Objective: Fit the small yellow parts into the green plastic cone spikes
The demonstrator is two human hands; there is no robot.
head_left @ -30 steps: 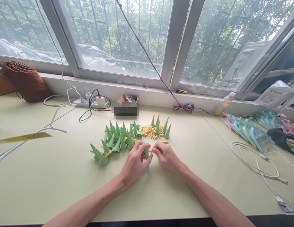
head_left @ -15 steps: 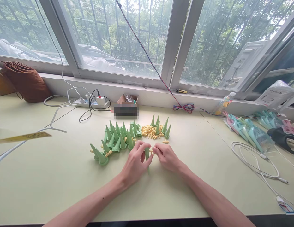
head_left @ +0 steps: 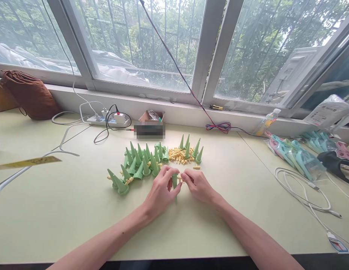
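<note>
My left hand [head_left: 163, 187] is closed around a green plastic cone [head_left: 174, 182], which it holds with the tip pointing down toward me. My right hand [head_left: 198, 184] pinches a small yellow plastic piece [head_left: 179, 179] against the side of that cone; my fingers partly cover it. Beyond my left hand stand several green cones [head_left: 138, 159], crowded together, some tilted. Two cones [head_left: 122, 186] to the left have yellow pieces at their sides. A heap of small yellow plastic pieces [head_left: 180, 155] lies beyond my hands, with more green cones [head_left: 196, 150] beside it. One loose yellow piece [head_left: 196, 167] lies nearer to me.
At the back are a power strip [head_left: 107, 120], a small cardboard box [head_left: 152, 115] and a coiled cable [head_left: 219, 128]. To the right lie bagged pastel plastic items [head_left: 298, 152], a white cable [head_left: 303, 191] and a bottle [head_left: 267, 122]. A brown drawstring bag [head_left: 30, 95] sits at the back left.
Both hands stay almost in place, still holding the cone and the yellow piece together. The view has shifted slightly; nothing else visibly differs.
</note>
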